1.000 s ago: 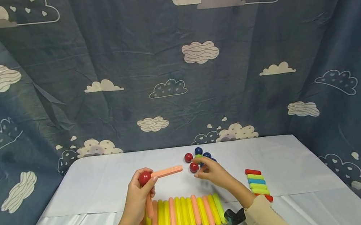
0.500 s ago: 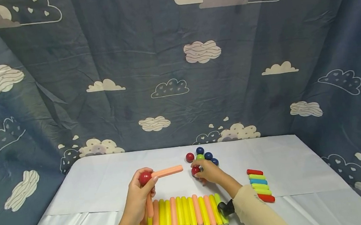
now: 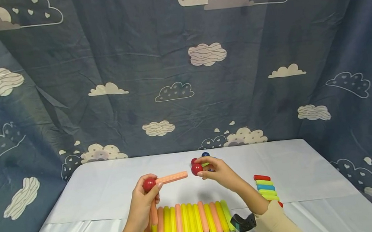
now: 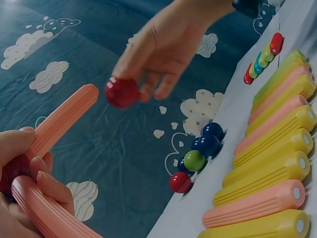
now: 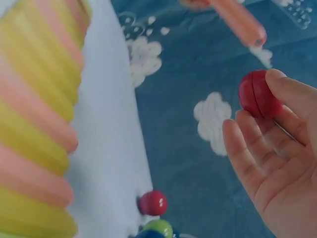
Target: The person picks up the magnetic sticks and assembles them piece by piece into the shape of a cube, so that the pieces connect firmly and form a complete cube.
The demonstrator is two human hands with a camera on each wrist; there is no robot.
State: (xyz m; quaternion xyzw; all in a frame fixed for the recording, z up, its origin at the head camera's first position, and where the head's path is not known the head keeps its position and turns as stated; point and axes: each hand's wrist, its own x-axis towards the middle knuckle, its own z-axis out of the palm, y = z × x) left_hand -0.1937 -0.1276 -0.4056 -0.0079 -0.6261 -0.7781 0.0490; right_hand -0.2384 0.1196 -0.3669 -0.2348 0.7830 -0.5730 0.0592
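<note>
In the head view, the left hand is curled round a red ball. From this ball a pink rod juts out, long axis nearly level, free tip just above 3 o'clock; a lower rod runs toward 6 o'clock. The right hand pinches a second ball at its fingertips, at 9 o'clock from the hand, near the pink rod's tip but apart.

In the left wrist view, the pink rod points between 1 and 2 o'clock, the lower rod toward 4. Thumb and fingers mostly cover the red ball. The second ball is at 3 o'clock from the tip, with a gap between.

In the right wrist view, the pink rod points toward 5 o'clock. The second ball lies at 11 o'clock from the palm, thumb on it at 2; which finger opposes is hard to tell.
</note>
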